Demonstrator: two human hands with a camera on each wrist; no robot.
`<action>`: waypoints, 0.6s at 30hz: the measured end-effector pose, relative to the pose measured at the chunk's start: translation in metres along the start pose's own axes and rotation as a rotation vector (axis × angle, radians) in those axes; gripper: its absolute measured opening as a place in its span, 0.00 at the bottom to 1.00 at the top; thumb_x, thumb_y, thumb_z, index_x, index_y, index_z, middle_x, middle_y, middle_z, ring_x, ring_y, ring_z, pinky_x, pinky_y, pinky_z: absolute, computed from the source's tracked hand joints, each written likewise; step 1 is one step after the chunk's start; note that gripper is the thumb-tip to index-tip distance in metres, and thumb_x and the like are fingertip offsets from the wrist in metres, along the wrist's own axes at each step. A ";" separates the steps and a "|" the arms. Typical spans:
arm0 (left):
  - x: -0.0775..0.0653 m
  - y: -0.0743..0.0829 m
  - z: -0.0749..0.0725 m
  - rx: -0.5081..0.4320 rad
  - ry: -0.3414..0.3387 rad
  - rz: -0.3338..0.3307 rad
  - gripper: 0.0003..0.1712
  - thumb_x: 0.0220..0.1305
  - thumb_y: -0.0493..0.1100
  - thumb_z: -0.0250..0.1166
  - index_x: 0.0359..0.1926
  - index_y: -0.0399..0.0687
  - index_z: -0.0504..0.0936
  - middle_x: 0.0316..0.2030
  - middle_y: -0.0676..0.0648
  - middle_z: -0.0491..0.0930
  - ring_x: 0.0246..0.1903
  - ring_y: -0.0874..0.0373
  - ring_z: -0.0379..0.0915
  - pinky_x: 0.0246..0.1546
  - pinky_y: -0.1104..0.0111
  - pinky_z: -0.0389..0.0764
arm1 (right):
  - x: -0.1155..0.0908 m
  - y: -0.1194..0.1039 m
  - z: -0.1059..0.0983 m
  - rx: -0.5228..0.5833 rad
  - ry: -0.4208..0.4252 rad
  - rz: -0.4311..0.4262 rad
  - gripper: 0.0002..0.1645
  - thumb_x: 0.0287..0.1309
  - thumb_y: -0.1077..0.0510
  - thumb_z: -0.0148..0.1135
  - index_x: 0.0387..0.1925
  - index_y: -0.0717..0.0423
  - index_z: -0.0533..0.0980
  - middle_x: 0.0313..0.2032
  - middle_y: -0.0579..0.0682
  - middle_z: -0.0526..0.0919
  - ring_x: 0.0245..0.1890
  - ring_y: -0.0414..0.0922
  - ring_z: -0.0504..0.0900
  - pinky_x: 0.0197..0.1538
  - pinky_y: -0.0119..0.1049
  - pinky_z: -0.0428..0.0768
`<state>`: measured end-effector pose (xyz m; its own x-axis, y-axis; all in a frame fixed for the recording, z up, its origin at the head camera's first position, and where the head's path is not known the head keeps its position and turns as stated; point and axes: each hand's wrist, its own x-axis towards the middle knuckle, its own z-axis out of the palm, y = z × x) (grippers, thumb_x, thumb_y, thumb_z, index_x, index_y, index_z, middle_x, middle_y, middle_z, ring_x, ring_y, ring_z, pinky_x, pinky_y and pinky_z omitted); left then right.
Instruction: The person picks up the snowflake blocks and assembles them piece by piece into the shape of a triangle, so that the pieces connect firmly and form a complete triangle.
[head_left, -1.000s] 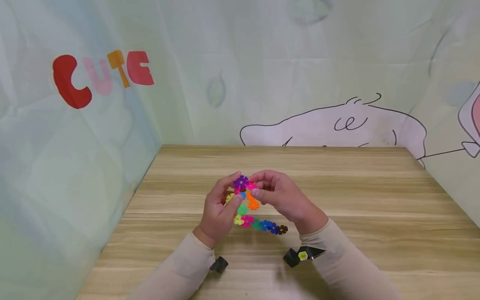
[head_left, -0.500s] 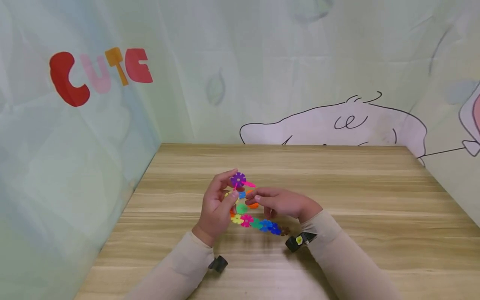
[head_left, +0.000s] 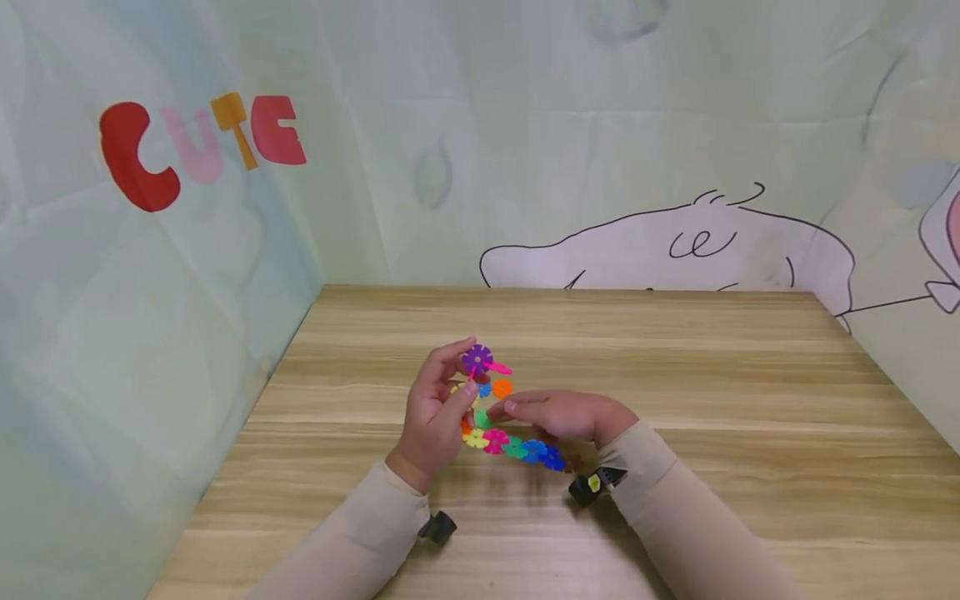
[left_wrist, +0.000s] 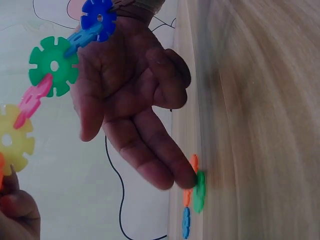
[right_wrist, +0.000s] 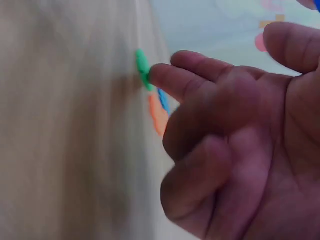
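A person's left hand [head_left: 438, 408] grips a chain of flower-shaped discs [head_left: 495, 441] as the right hand [head_left: 573, 415] reaches a loose green disc [head_left: 482, 420] near the center of the frame.

The left hand's thumb and fingers are clamped on the chain, which slants to the lower right in yellow, pink, green and blue; a purple disc [head_left: 477, 359] shows above the thumb, an edge-on pink disc [head_left: 500, 368] joined at its right. The right hand's first two fingers are extended, its thumb apart, the others bent, with a fingertip appearing to touch the green disc on the wooden table [head_left: 675, 350]. Just above lie an orange disc [head_left: 502, 389] and a blue disc [head_left: 483, 389]. Letters reading "CUTE" [head_left: 202, 173] mark the wall at upper left.
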<state>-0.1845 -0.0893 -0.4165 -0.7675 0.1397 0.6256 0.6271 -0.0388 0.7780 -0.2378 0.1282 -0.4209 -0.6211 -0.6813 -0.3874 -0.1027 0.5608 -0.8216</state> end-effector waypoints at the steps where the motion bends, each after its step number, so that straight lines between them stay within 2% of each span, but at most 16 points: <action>1: 0.000 0.000 0.000 0.001 0.003 -0.005 0.27 0.71 0.26 0.52 0.69 0.36 0.69 0.45 0.37 0.77 0.43 0.59 0.80 0.18 0.71 0.79 | -0.001 0.000 -0.001 -0.020 0.020 0.014 0.30 0.82 0.37 0.41 0.70 0.42 0.77 0.70 0.43 0.77 0.73 0.55 0.72 0.71 0.60 0.73; 7: -0.002 0.000 -0.001 0.008 0.017 -0.026 0.28 0.71 0.26 0.52 0.70 0.38 0.70 0.45 0.37 0.78 0.42 0.61 0.80 0.18 0.71 0.80 | -0.007 0.000 -0.012 -0.168 0.146 0.049 0.23 0.80 0.42 0.47 0.55 0.44 0.86 0.54 0.42 0.87 0.64 0.50 0.80 0.72 0.60 0.72; 12: -0.002 0.000 0.000 0.000 0.013 -0.026 0.27 0.72 0.25 0.51 0.70 0.37 0.69 0.45 0.37 0.78 0.42 0.61 0.80 0.18 0.71 0.79 | -0.008 0.005 -0.020 -0.302 0.250 0.015 0.11 0.72 0.53 0.61 0.46 0.49 0.87 0.45 0.43 0.88 0.49 0.46 0.83 0.62 0.54 0.80; 15: -0.002 -0.001 0.000 0.003 0.012 -0.027 0.27 0.72 0.26 0.51 0.70 0.37 0.69 0.46 0.36 0.78 0.43 0.61 0.80 0.18 0.71 0.79 | -0.007 0.008 -0.021 -0.319 0.311 0.039 0.08 0.66 0.59 0.67 0.45 0.50 0.87 0.43 0.45 0.88 0.45 0.46 0.82 0.58 0.51 0.82; 18: -0.001 -0.001 0.000 0.006 0.010 -0.027 0.27 0.73 0.26 0.52 0.70 0.38 0.69 0.47 0.35 0.78 0.43 0.60 0.80 0.18 0.71 0.79 | -0.007 0.010 -0.019 -0.300 0.350 0.084 0.11 0.62 0.61 0.71 0.46 0.47 0.86 0.42 0.45 0.86 0.44 0.47 0.81 0.57 0.51 0.83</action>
<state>-0.1840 -0.0891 -0.4181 -0.7856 0.1303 0.6048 0.6067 -0.0288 0.7944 -0.2498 0.1476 -0.4188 -0.8562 -0.4573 -0.2404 -0.2294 0.7535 -0.6161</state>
